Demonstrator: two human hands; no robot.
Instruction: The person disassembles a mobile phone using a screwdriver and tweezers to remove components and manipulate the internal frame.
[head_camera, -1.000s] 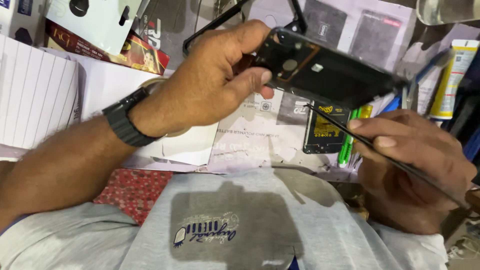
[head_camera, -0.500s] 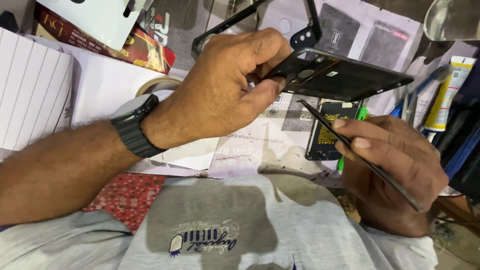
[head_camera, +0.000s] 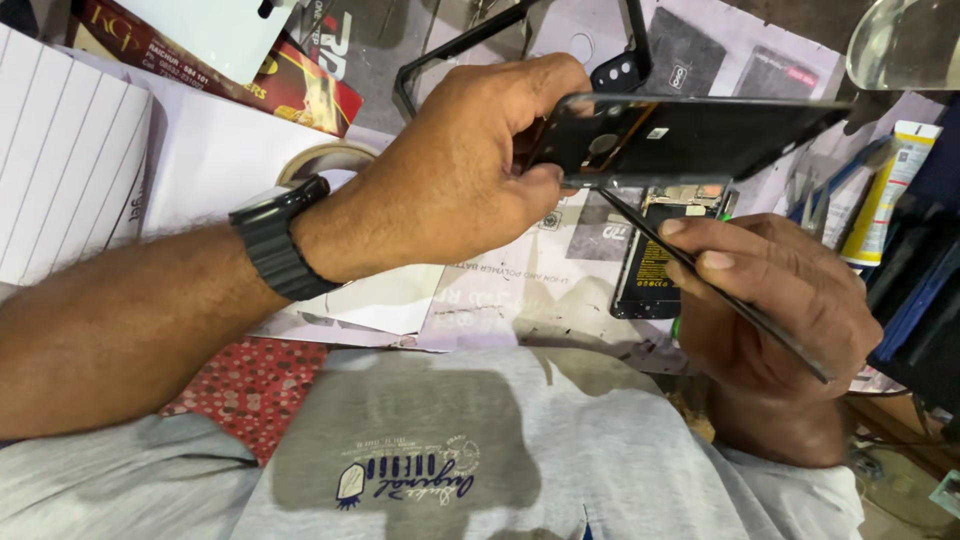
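While the dark phone body (head_camera: 690, 140) hangs above the counter (head_camera: 520, 290), the left hand (head_camera: 460, 170) has its grip clamped on the phone's near end, thumb below and fingers curled over the top; just under that grip, the right hand (head_camera: 780, 290) pinches a thin black tool (head_camera: 720, 285), tip touching the phone's lower edge; below the tool lies 1 black battery (head_camera: 655, 265); a tape roll (head_camera: 325, 160) sits behind the left wrist.
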